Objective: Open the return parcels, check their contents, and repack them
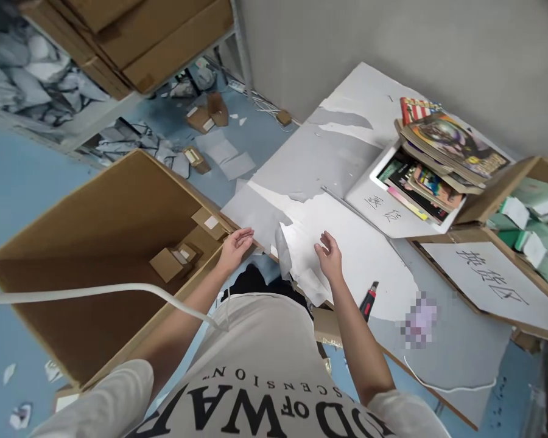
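Over the table's near left corner, next to the rim of a large open cardboard box (68, 207), my left hand (237, 248) is empty with its fingers stretched out. My right hand (329, 258) hovers above the white sheet on the table (347, 243), its fingers loosely bent and apart, holding nothing. Between the hands, a torn, curled flap of the sheet (313, 286) hangs at the table edge. To the right of my right forearm lies a red and black box cutter (369, 301). Small brown cartons (167, 264) sit inside the big box.
A white bin (379, 210) with books and a cardboard box (488, 243) of green packages stand at the table's right. A pixelated pinkish thing (420, 319) lies nearby. A white cable (95, 292) crosses at left. Shelving (105, 115) holds grey parcels and cartons.
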### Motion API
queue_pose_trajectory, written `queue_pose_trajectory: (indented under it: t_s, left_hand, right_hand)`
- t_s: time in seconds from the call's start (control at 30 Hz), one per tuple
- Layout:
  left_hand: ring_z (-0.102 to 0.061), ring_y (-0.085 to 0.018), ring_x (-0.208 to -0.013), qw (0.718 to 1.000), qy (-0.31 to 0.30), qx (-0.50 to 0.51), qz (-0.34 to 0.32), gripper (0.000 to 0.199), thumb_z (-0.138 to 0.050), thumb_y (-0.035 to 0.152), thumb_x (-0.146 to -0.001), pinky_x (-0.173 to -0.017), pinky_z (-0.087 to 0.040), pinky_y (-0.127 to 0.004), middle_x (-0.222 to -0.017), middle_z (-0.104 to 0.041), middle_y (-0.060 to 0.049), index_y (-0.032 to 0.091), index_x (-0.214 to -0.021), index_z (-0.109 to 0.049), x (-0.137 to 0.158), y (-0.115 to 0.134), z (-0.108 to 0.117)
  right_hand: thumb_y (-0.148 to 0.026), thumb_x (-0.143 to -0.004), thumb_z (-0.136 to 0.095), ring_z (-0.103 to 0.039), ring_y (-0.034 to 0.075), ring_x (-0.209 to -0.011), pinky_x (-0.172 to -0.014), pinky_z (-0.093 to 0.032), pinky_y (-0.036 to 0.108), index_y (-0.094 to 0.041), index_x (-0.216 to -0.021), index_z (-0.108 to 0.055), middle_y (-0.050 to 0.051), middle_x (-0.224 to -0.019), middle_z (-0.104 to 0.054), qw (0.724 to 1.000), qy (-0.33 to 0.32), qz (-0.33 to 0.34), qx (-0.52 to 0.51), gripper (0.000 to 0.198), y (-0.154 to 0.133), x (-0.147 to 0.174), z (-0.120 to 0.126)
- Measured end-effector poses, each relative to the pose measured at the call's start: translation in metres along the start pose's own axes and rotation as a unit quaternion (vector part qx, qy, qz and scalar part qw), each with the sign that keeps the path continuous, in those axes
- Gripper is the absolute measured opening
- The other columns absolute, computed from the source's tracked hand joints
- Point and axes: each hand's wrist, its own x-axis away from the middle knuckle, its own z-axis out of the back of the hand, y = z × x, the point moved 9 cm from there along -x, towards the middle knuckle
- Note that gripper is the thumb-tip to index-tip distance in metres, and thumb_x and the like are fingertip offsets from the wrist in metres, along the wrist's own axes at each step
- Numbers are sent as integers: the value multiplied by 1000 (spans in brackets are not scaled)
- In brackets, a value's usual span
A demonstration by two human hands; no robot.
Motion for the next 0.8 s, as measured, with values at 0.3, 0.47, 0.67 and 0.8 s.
queue_pose_trajectory:
  t_s: [0.3, 0.47, 0.67, 0.8]
  left_hand:
    - [-57, -30, -116, 993, 108, 34, 31, 61, -74, 57, -62, -104, -41, -48, -117, -64, -15, 16, -105, -62, 29, -32, 134]
    - [-58, -28, -115, 983, 156, 45, 80, 58, -74, 57, -63, -104, -42, -45, -115, -66, -13, 17, -103, -62, 52, -67, 230]
    - [-63, -25, -103, 957, 260, 59, 117, 56, -72, 57, -65, -100, -44, -44, -109, -68, -12, 16, -102, -63, 91, -120, 345]
    - [-64, -26, -102, 936, 307, 74, 154, 54, -72, 56, -65, -100, -44, -45, -108, -68, -13, 15, -99, -64, 106, -157, 387]
  right_hand:
    - [-49, -78, -61, -64, 23, -100, -89, -50, 44, -18, -122, -57, 15, -118, -64, 995, -82, 6, 64, 54, -34, 11, -105]
    - [-50, -80, -59, -64, 24, -102, -91, -49, 42, -16, -118, -60, 15, -113, -67, 987, -104, 43, 118, 52, -61, 21, -194]
    - [-48, -86, -52, -64, 22, -98, -90, -50, 38, -17, -117, -63, 12, -112, -67, 938, -241, 124, 215, 45, -94, 36, -348]
    - [-36, -90, -48, -63, 20, -99, -93, -48, 34, -20, -120, -61, 8, -111, -66, 833, -393, 204, 333, 36, -96, 49, -452]
